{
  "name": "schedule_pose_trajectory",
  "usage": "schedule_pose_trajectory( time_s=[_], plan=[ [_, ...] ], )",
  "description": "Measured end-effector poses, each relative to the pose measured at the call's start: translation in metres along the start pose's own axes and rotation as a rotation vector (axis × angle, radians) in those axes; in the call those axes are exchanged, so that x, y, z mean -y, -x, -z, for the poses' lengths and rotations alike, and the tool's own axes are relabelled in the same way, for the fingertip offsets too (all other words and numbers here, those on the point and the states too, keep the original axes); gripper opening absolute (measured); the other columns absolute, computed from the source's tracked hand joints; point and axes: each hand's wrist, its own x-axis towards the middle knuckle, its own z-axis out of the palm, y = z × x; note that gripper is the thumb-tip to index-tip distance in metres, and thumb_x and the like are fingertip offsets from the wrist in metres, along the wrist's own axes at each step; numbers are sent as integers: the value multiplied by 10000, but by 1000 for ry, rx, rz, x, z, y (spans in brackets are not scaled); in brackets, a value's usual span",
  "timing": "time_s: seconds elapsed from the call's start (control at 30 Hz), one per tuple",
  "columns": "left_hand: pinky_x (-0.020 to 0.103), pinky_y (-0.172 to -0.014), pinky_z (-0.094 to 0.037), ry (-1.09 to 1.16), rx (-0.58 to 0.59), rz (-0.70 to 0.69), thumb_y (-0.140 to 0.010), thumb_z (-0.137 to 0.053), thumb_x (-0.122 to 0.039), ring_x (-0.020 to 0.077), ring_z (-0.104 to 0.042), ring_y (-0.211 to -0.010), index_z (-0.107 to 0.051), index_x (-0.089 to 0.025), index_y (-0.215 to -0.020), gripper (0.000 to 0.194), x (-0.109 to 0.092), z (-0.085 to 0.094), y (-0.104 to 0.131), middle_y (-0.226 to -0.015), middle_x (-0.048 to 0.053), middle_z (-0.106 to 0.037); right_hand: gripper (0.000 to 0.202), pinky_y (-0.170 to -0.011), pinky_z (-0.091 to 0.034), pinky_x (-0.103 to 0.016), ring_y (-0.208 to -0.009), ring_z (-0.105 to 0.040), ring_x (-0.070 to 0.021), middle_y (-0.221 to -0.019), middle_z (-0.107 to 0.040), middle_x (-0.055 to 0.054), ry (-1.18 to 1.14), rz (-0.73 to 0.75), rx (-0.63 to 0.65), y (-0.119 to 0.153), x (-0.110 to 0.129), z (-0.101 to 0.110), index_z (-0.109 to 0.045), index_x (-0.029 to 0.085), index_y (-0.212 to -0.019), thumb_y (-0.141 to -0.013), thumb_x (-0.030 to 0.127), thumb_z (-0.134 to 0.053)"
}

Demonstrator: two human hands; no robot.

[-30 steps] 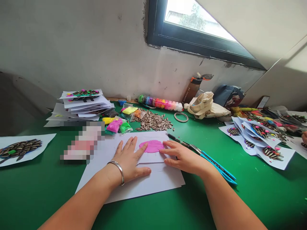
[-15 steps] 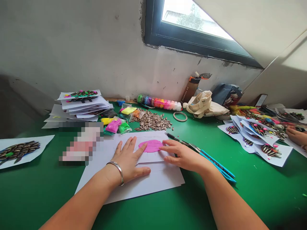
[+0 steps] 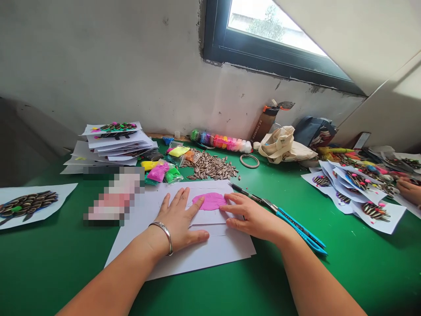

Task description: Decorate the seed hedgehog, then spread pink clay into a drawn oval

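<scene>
Pink clay patch point(image 3: 211, 201): flattened oval, lying on the top white sheet point(image 3: 210, 216) of a small pile of paper; this patch serves as the landmark for all that follows.

Left hand point(image 3: 179, 218): just left of the patch, palm down on the paper, fingers spread and flat, gripping nothing; index fingertip touching the patch's left edge. Silver bangle point(image 3: 164, 235) on the wrist.

Right hand point(image 3: 251, 217): just right of the patch, loosely open, fingers pressed on the sheet, fingertips at the patch's right edge; holding nothing.

Scissors point(image 3: 283, 217): right of the patch, blue handles, lying on the green table point(image 3: 345, 263) beyond the right hand, blades pointing toward the patch.

Sunflower seeds point(image 3: 212, 166): loose heap behind the patch, near.

Clay packets point(image 3: 161, 171): behind and left of the patch; yellow, pink and green in clear bags.

Row of clay tubs point(image 3: 222, 141): farther behind the patch, by the wall, many colours.

Paper stack point(image 3: 113, 142): far behind and left of the patch, topmost sheet bearing a seed picture.

Seed picture point(image 3: 28, 204): well left of the patch, single sheet near the table's edge.

Tape ring point(image 3: 249, 160): behind and right of the patch.

Cloth bag point(image 3: 284, 145) and bottle point(image 3: 267, 118): behind and right, against the wall.

Finished sheets point(image 3: 355, 188): well right of the patch, overlapping, with seed designs; another person's hand point(image 3: 409, 189) at their far side.
</scene>
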Motion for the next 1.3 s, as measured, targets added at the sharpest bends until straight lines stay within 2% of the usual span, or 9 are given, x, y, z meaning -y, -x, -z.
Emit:
schedule_pose_trajectory(
  time_s=[0.1, 0.23, 0.43, 0.57, 0.7, 0.87, 1.1, 1.3],
  plan=[
    [582, -1080, -6, 3, 1, 1, -643, -495, -781, 337, 15, -1396, -199, -375, -1427, 931, 0, 0, -1, -1539, 129, -91, 422, -1056, -331, -414, -1314, -354, -264, -1445, -376, -72, 21, -20, -13, 0, 1, -2, -541, 320, -1276, -873, 441, -508],
    [582, -1079, -5, 5, -2, 1, -642, -484, -790, 336, 9, -1397, -212, -377, -1424, 926, -1, 0, -2, -1539, 129, -94, 542, -1083, -220, -535, -1380, -190, -314, -1515, -241, -41, 110, -90, -61, -2, 6, -8, -431, 382, -1346, -833, 518, -539],
    [586, -1076, 3, -5, -3, 0, -638, -434, -825, 342, 6, -1396, -219, -348, -1431, 950, -1, 0, -1, -1534, 156, -101, 592, -1089, -123, -583, -1397, -88, -333, -1541, -142, -31, 196, -11, -28, -9, 26, -20, -383, 386, -1372, -828, 589, -496],
    [593, -1072, 5, -5, 4, -2, -626, -344, -871, 348, 6, -1394, -228, -328, -1433, 980, -2, 0, -1, -1530, 176, -94, 589, -1078, -111, -605, -1396, -98, -335, -1534, -173, -48, 217, 2, 14, -13, 30, -25, -376, 373, -1378, -849, 629, -410],
    [597, -1070, 9, -9, 7, -4, -631, -340, -869, 352, 5, -1395, -219, -327, -1436, 978, -2, 0, -1, -1531, 174, -100, 582, -1074, -96, -610, -1395, -104, -332, -1523, -218, -53, 222, -8, 12, -15, 32, -28, -403, 374, -1361, -859, 659, -331],
    [601, -1071, 14, 10, -9, -13, -631, -360, -862, 361, 0, -1395, -230, -329, -1435, 973, -1, -1, 0, -1536, 144, -119, 544, -1077, -82, -607, -1392, -120, -334, -1506, -267, -57, 234, 0, -23, -18, 35, -26, -448, 350, -1337, -872, 618, -359],
    [594, -1074, 24, 36, -18, -11, -643, -434, -822, 354, -7, -1399, -251, -343, -1429, 938, 0, -4, -1, -1541, 113, -117, 548, -1078, -111, -598, -1394, -121, -326, -1525, -208, -55, 155, -28, -20, -18, 34, -24, -440, 377, -1339, -865, 637, -356],
    [597, -1072, 24, 46, -23, -15, -644, -429, -823, 359, -5, -1398, -241, -350, -1430, 937, 0, -3, 0, -1543, 112, -102, 509, -1070, -89, -617, -1389, -138, -332, -1507, -263, -59, 185, -6, -10, -21, 35, -27, -471, 375, -1318, -877, 609, -369]
  ],
)
